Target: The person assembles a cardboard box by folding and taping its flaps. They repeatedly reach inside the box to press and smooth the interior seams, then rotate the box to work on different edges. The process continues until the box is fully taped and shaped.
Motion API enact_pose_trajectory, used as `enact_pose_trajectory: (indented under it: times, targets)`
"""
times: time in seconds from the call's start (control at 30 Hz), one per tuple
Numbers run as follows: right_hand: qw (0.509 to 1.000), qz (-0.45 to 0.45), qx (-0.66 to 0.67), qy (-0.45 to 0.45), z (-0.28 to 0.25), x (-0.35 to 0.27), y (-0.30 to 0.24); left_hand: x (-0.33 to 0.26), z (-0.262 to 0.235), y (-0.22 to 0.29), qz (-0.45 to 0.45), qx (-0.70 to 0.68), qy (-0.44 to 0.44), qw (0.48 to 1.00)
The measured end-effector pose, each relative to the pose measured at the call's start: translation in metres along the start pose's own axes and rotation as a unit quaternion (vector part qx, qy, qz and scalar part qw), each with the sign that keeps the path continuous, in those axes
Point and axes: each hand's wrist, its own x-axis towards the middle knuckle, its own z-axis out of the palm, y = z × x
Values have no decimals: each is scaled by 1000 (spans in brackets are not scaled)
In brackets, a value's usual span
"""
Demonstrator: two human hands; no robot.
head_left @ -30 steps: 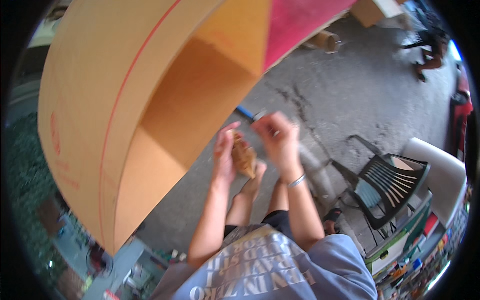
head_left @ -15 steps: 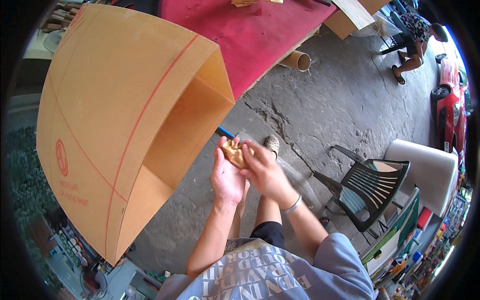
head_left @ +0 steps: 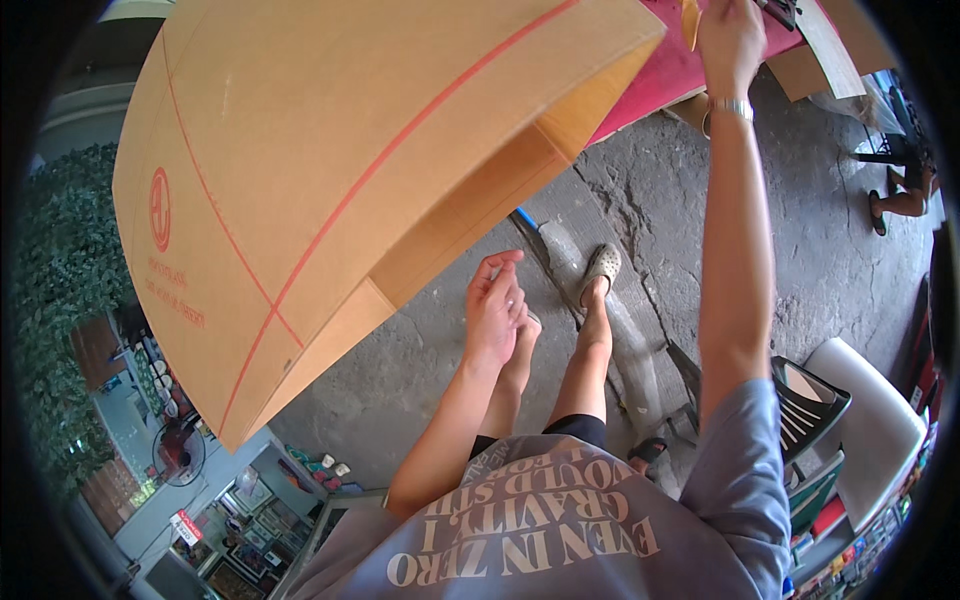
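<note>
My left hand [head_left: 494, 312] hovers over the floor below the large cardboard box [head_left: 340, 170]. Its fingers are loosely bent, the topmost stretched out to the right, and nothing shows in them. My right arm reaches far forward, so my right hand [head_left: 735, 45] is over the red-covered table [head_left: 655, 90] at the upper edge. Its fingertips are hidden or cut off by the edge. Just left of it is a gold-coloured piece [head_left: 690, 22]; whether my hand holds it is unclear. A black object [head_left: 779, 12] lies close to its right.
A blue-tipped rod [head_left: 526, 219] sticks out near the box. Dark chairs [head_left: 808, 410] and a roll of pale sheeting [head_left: 868, 420] stand to my right. Another person's legs [head_left: 905, 195] show far right. A fan [head_left: 180, 452] is at lower left.
My hands have parted. The crumpled gold piece is no longer seen in my left palm. My right hand has gone far forward to the table, and the whole view has shifted.
</note>
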Motion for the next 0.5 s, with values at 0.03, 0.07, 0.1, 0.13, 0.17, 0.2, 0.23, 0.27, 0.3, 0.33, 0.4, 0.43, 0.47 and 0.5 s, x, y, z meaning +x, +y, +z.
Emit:
enact_pose_trajectory:
  times: [0.03, 0.07, 0.1, 0.13, 0.17, 0.2, 0.23, 0.27, 0.3, 0.33, 0.4, 0.43, 0.47, 0.5]
  targets:
    - [995, 66, -71, 34, -10, -9, -4, 2, -4, -1, -6, -11, 10, 1000]
    - [993, 73, -47, 76, -26, -36, -17, 6, -6, -2, 17, -6, 19, 1000]
    - [984, 164, 15, 69, -43, -65, -33, 9, -7, -3, 40, -1, 31, 999]
    - [969, 225, 77, 71, -60, -98, -56, 13, -7, -3, 59, 9, 40, 997]
    - [976, 210, 56, 9, -78, -129, -78, 17, -7, -4, 67, -2, 53, 996]
    - [981, 144, 130, -8, -86, -157, -103, 19, -7, -3, 70, -9, 65, 995]
    - [982, 74, 162, -67, -94, -177, -121, 23, -7, -3, 71, -15, 75, 994]
    - [973, 54, 154, -161, -101, -195, -139, 24, -8, -3, 100, -36, 64, 992]
    - [959, 4, 141, -244, -105, -205, -151, 26, -9, -3, 89, -27, 72, 993]
    - [949, 13, 126, -289, -101, -209, -156, 28, -10, -3, 88, -24, 68, 994]
    - [929, 19, 97, -356, -92, -205, -160, 30, -13, -3, 88, -13, 57, 994]
    - [928, 16, 88, -362, -86, -200, -158, 30, -15, -4, 90, -7, 50, 995]
    - [926, 15, 78, -370, -81, -195, -157, 31, -16, -4, 88, 0, 46, 995]
    - [924, 9, 72, -375, -78, -191, -157, 31, -17, -5, 90, 3, 45, 995]
